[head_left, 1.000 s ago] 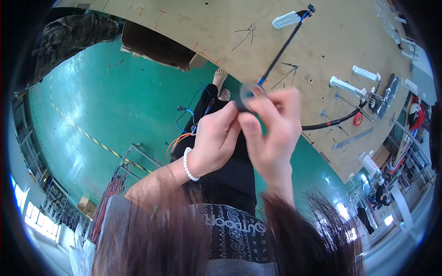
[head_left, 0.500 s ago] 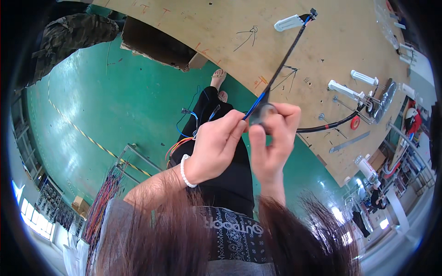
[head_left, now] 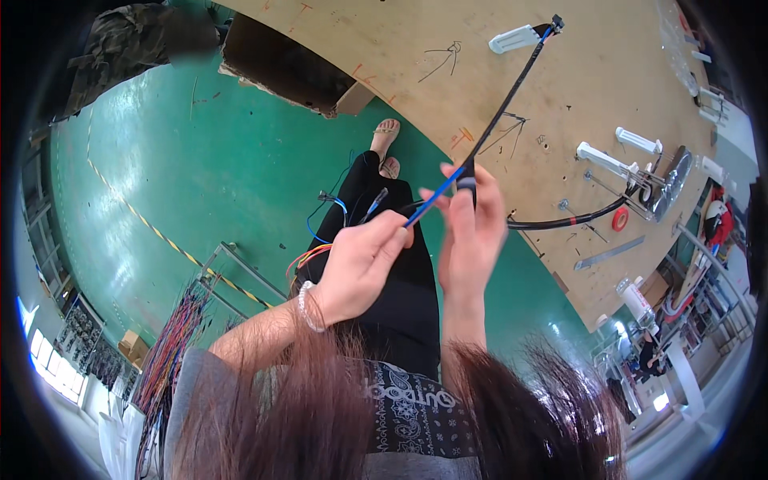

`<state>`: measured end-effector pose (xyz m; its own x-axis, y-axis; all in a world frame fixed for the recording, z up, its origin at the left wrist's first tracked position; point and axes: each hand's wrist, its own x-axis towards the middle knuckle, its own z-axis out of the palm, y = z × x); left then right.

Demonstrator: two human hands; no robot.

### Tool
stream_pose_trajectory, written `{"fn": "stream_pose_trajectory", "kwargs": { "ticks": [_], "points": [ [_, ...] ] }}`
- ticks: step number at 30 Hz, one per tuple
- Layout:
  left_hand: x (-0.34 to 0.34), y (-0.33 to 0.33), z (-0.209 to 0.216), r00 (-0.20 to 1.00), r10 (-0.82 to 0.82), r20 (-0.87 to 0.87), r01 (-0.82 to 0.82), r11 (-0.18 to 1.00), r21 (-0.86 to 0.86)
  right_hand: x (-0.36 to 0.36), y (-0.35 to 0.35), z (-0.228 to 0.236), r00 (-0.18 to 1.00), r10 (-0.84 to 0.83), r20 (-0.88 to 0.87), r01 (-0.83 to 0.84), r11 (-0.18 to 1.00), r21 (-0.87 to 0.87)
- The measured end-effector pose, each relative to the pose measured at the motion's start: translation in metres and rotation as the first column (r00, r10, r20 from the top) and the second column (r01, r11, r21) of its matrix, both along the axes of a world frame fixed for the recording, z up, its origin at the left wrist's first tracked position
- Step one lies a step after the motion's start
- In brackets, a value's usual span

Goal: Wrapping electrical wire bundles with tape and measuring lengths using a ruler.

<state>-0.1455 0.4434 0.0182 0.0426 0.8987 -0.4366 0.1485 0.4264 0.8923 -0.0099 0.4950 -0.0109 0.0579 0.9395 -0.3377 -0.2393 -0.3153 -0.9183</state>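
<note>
A wire harness runs from the board toward me, its far part (head_left: 512, 92) wrapped in black and its near part showing blue wires (head_left: 436, 198). My left hand (head_left: 360, 262), with a white beaded bracelet at the wrist, pinches the blue wires. My right hand (head_left: 474, 228) holds what looks like a roll of black tape (head_left: 466, 184) against the harness, where the wrapping meets the blue wires. Partly hidden by its fingers is the roll. Loose wire ends with connectors (head_left: 376, 200) hang beyond my left hand, over my leg.
The wooden board (head_left: 416, 64) carries white pegs (head_left: 516, 38), a thick black cable (head_left: 560, 222), a red tape roll (head_left: 620, 218) and a metal ruler (head_left: 610, 253). A cardboard box (head_left: 352, 100) sits under its edge. Bundled wires (head_left: 172, 344) hang at the left near a metal frame (head_left: 248, 276).
My left hand has slid down and left, so a longer stretch of blue wire shows between my hands. My right hand has turned with the tape roll around the harness.
</note>
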Motion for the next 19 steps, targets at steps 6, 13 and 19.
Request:
{"fn": "stream_pose_trajectory", "kwargs": {
  "ticks": [6, 13, 19],
  "points": [
    [0.010, -0.008, -0.003, 0.990, -0.011, -0.139, 0.036, 0.984, 0.177, -0.016, 0.024, 0.022, 0.786, 0.185, 0.590, -0.320, 0.938, 0.132],
    [0.005, -0.007, -0.002, 0.995, 0.047, 0.092, -0.050, 0.998, 0.038, -0.008, 0.012, 0.000, 0.890, -0.131, -0.436, -0.055, 0.920, -0.388],
    [0.018, -0.038, -0.008, 0.991, 0.131, 0.038, -0.133, 0.991, 0.029, 0.018, -0.006, 0.050, 0.582, 0.342, 0.738, -0.597, 0.796, 0.102]
  ]
}}
